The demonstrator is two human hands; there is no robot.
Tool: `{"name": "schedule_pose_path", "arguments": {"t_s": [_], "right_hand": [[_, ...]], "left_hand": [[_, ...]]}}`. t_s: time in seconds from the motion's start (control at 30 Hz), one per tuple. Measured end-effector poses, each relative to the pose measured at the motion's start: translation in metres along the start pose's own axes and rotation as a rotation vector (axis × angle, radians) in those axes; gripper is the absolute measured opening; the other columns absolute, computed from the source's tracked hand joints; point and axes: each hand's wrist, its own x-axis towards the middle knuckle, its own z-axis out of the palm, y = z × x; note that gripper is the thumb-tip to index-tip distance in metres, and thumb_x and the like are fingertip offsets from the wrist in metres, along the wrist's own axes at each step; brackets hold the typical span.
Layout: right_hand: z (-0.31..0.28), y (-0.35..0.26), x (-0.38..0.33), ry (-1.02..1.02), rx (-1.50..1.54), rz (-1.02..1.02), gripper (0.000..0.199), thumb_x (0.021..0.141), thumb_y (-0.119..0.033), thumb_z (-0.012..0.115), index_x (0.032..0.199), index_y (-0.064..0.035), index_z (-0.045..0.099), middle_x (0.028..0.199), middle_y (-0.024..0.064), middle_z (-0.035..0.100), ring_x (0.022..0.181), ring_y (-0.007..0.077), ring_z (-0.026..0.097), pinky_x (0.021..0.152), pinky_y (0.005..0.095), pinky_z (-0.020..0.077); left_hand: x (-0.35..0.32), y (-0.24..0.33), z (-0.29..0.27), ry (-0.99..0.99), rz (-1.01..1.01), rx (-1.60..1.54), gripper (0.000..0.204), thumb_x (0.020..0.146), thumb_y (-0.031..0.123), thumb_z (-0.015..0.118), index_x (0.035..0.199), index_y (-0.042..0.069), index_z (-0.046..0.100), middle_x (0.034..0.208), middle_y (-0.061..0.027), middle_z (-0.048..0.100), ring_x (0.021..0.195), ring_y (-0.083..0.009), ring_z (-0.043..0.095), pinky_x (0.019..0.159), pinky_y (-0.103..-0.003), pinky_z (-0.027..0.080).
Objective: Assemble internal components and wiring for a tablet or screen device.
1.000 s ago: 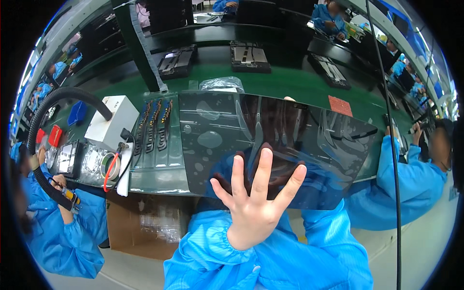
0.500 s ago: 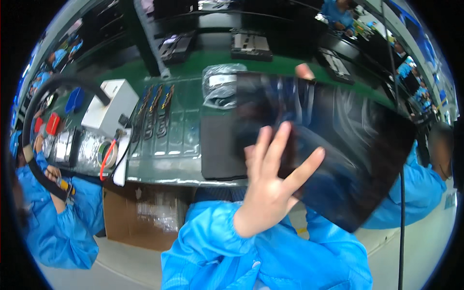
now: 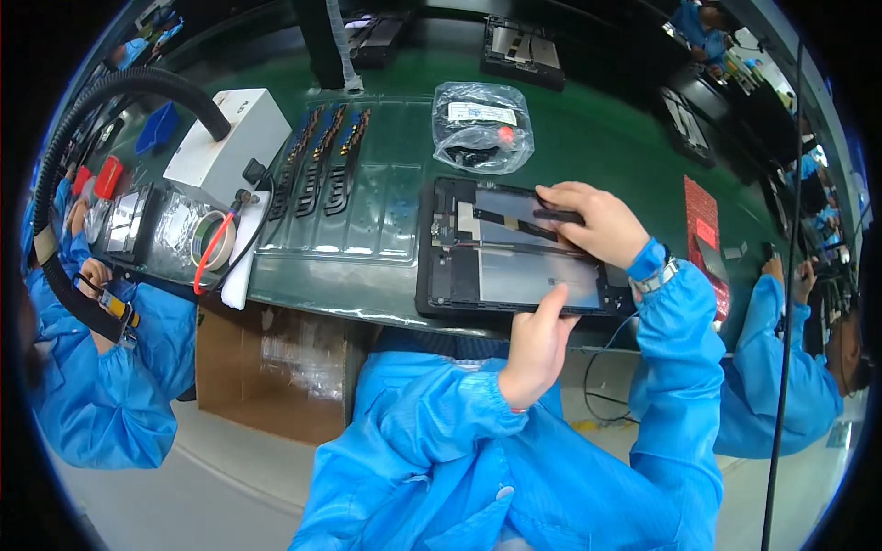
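Note:
An opened tablet-like device [image 3: 542,274] lies at the table's near edge, its inside facing up. Silver plates, a black ribbon cable and small circuit parts show in it. A black block or pad [image 3: 425,289] shows along its left side. My left hand [image 3: 537,354] grips the near edge, thumb on top and the other fingers mostly hidden. My right hand [image 3: 602,225] lies over the far right part, fingers closed around a narrow black piece [image 3: 562,218]; whether this belongs to the device I cannot tell.
Beyond the device lies a clear plastic bag [image 3: 482,129]. To the left are a tray of black strips [image 3: 312,188], a white box [image 3: 230,138] with a black hose and a tape roll [image 3: 207,241]. Red bubble wrap [image 3: 703,239] lies right. Co-workers sit on both sides.
A large glossy dark panel was held up, my left hand spread across it. Now an opened device lies flat on the table, and both hands have closed at its edges. The view has shifted.

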Motion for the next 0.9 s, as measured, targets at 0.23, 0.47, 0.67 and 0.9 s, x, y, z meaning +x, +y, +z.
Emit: {"name": "schedule_pose_path", "arguments": {"t_s": [0.23,0.47,0.67,0.9], "right_hand": [[0.035,-0.014,-0.013,0.144,-0.32,0.066,0.048,0.07,-0.018,0.062,0.117,-0.0121,0.053,0.114,0.0074,0.052,0.08,0.0268,0.061,0.068,0.0359,0.0514],[0.022,-0.012,-0.057,0.245,-0.147,-0.029,0.039,0.07,-0.017,0.066,0.108,-0.0168,0.059,0.106,0.0053,0.055,0.068,0.023,0.06,0.06,0.033,0.0494],[0.023,-0.032,-0.102,0.086,-0.213,-0.101,0.044,0.066,-0.022,0.07,0.108,-0.0161,0.059,0.102,0.0039,0.057,0.054,0.0185,0.056,0.051,0.0279,0.0473],[0.026,0.034,-0.088,0.287,-0.407,0.15,0.047,0.069,-0.007,0.065,0.114,-0.0197,0.055,0.108,0.0037,0.054,0.056,0.0236,0.058,0.053,0.0328,0.0487]], "left_hand": [[-0.058,0.097,-0.02,-0.314,-0.526,0.621,0.033,0.088,0.01,0.047,0.119,0.002,0.048,0.127,-0.0122,0.045,0.119,-0.024,0.042,0.099,-0.036,0.032],[-0.063,0.139,-0.035,0.108,0.701,2.053,0.043,0.074,0.008,0.058,0.115,0.001,0.048,0.12,-0.0186,0.048,0.106,-0.0346,0.047,0.09,-0.041,0.036],[-0.054,0.112,-0.034,-0.376,0.369,1.911,0.053,0.074,0.012,0.059,0.122,-0.001,0.042,0.126,-0.0215,0.042,0.111,-0.036,0.043,0.091,-0.041,0.035],[0.04,0.079,0.007,-0.745,0.476,2.21,0.059,0.077,0.02,0.058,0.129,0.005,0.037,0.132,-0.028,0.031,0.117,-0.0403,0.039,0.093,-0.046,0.035]]}}
